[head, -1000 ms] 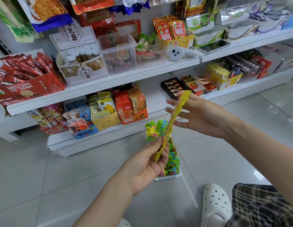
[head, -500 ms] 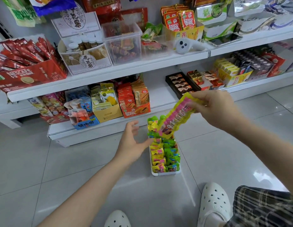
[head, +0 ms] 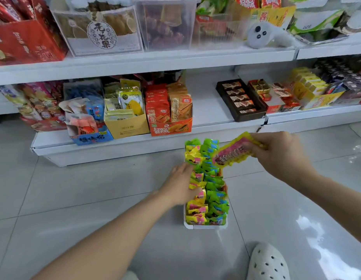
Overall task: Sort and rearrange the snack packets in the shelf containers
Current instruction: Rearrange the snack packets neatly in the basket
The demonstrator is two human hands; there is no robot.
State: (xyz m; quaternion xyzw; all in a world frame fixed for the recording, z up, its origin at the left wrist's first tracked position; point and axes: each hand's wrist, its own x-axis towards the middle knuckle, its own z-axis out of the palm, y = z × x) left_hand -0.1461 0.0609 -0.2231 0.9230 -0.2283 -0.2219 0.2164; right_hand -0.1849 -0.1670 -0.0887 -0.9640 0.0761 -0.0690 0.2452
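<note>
Grey tiled floor (head: 94, 188) below white shelves (head: 135, 63) of boxed snacks. Far left, upper shelf: red carton (head: 24, 41), then a clear tub (head: 165, 23) and a white controller (head: 258, 35). Lower shelf, left to right: blue box (head: 90, 136), tan box (head: 125, 127), orange box (head: 170, 128), dark tray (head: 240, 101) of chocolates, yellow box (head: 317, 98).

Left hand (head: 179, 185) reaches down to the left side of the white tray (head: 205, 226) on the floor; fingers lie against the yellow-pink packets (head: 195, 209) in the tray's left row, loosely bent. Whether they grip a packet, cannot tell; the fingertips are hidden among the wrappers.

Tray stands on the floor just in front of the lower shelf, long side running away from the person. Two rows inside: yellow-pink on the left, green-blue packets (head: 215, 199) on the right, all standing on edge, tightly packed.

Right hand (head: 280, 156) is above the tray's far end, fingers pinching one yellow-pink packet (head: 233, 153) by its right edge. Packet is in the air, tilted, clear of the rows.

White clog (head: 266, 263) at bottom right.
</note>
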